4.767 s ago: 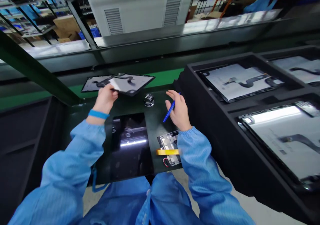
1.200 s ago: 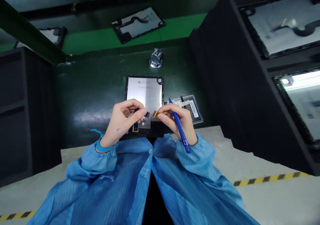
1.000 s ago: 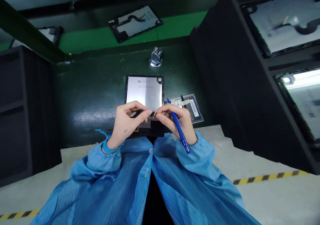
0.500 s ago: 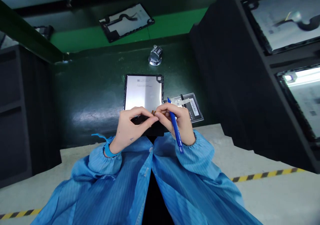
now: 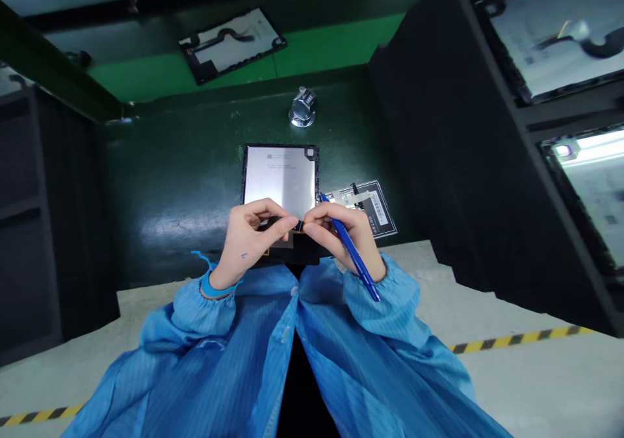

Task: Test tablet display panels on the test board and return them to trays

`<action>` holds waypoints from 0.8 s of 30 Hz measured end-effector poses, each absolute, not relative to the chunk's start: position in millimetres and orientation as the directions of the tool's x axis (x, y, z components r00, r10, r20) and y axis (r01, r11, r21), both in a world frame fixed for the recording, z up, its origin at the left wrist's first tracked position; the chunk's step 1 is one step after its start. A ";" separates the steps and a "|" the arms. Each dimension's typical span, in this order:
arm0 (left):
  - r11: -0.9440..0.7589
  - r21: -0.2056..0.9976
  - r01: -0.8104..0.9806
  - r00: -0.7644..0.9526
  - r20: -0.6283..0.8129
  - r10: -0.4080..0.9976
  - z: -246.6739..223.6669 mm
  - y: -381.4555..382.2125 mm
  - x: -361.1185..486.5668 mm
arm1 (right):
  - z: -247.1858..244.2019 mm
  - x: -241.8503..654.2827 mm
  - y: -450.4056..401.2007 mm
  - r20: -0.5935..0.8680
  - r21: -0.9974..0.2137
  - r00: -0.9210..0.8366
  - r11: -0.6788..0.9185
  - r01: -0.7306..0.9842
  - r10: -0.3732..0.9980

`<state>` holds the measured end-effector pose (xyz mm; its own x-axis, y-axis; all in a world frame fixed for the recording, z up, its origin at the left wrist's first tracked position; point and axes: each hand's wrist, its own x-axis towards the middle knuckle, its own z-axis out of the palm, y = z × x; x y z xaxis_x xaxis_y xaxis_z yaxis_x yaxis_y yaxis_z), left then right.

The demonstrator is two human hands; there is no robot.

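A tablet screen panel with a silvery back and black frame lies on the dark green bench in front of me. Over its near edge, my left hand is closed in a pinch at a thin, dark flex cable, mostly covered by the fingertips. My right hand pinches the same small cable from the other side. A blue pen is held across that hand, its rear end reaching the sleeve. Just beyond the right hand lies a flat black part with a white label.
A shiny metal knob-like piece stands behind the panel. Another panel with a black cable rests on the green ledge. Black racks flank the bench on the left and right; the right one holds panels.
Both pinched hands have shifted slightly away from my body. The blue pen has tilted, its rear end swinging right. More of the panel's near edge shows under my left hand.
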<state>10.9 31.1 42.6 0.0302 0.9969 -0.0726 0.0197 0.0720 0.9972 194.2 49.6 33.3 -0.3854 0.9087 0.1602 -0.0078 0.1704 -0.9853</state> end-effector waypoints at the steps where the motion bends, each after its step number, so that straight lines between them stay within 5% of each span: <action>1: 0.072 0.997 0.018 0.028 -0.072 0.997 42.3 31.0 10.5 | 33.6 194.3 49.7 0.154 -0.987 -0.387 0.163 -0.011 0.909; 24: 0.051 0.991 0.127 0.039 -0.057 0.998 44.5 29.2 12.1 | 30.7 196.1 51.9 0.150 -0.979 -0.426 0.195 0.063 0.892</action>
<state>12.1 29.2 44.5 0.0391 0.9976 -0.0568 0.1267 0.0514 0.9906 196.1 51.9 30.7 -0.4256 0.8924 0.1501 0.0627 0.1946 -0.9789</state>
